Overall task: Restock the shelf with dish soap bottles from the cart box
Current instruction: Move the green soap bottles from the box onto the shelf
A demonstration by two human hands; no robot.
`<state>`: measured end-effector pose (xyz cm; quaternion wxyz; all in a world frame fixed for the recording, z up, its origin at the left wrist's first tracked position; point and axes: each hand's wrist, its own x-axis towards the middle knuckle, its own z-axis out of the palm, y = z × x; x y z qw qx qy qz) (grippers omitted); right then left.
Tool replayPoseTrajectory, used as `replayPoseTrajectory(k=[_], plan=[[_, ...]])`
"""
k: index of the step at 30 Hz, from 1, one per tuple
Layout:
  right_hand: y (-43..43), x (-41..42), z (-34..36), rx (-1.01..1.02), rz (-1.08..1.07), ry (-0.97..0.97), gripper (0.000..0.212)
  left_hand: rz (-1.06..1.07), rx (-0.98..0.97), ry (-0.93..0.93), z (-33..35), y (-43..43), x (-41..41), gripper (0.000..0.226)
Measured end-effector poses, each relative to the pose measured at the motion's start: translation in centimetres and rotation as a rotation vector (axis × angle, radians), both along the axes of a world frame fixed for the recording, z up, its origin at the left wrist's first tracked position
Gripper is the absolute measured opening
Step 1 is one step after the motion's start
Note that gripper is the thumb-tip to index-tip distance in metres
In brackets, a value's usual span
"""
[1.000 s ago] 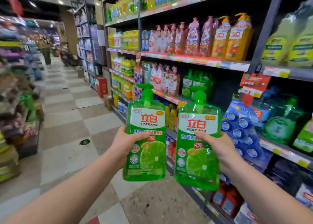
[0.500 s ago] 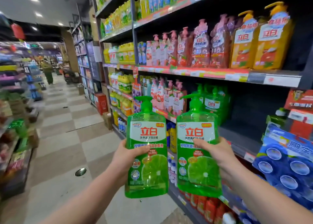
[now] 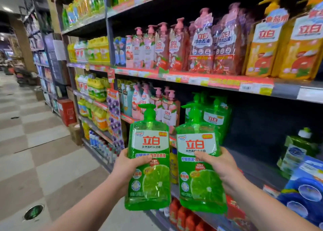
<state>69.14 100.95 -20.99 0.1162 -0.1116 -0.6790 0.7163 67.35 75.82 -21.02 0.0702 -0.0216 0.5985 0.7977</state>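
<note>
I am holding two green dish soap bottles in front of the shelf, one in each hand. My left hand [image 3: 128, 167] is clamping on the left bottle [image 3: 148, 159] at its middle, thumb lying across the front label. My right hand [image 3: 218, 162] is clamping on the right bottle [image 3: 199, 162] in the same way, and the two bottles are standing upright, just beside each other, not touching as far as I can tell.

The middle shelf [image 3: 258, 164] is carrying a small group of the same green bottles [image 3: 213, 118] at its left part; the right part of its board is looking dark and bare, so I am judging this gap as the place for them.

The bottles are looking full, so I am expecting them heavy for one hand. The plastic wall is smooth and probably a little slippery, and it may be giving way under a hard squeeze. I am thinking the waist is the best hold, fingers wrapping behind; the pump head [image 3: 148, 111] is a poor place, because it may be turning or pressing down
</note>
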Motion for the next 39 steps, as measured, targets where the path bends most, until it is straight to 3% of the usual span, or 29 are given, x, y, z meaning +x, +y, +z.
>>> replayPoseTrajectory(k=[10,19,31,39], plan=[[-1.5,-11.9,-0.2,0.017,-0.281,0.055,0.056,-0.172,-0.04,0.075,0.4,-0.8,-17.3,0.059],[1.8,-19.7,-0.1,0.017,-0.348,0.072,0.039,-0.202,-0.091,0.084,-0.9,2.7,-25.6,0.048],[4.6,-30.6,-3.3,0.078,-0.39,0.15,0.068,-0.15,-0.082,0.053,-1.3,4.7,-31.5,0.051],[5.0,-33.5,-6.8,0.251,-0.474,0.149,0.064,-0.157,-0.055,0.021,-1.3,4.1,-32.8,0.066]])
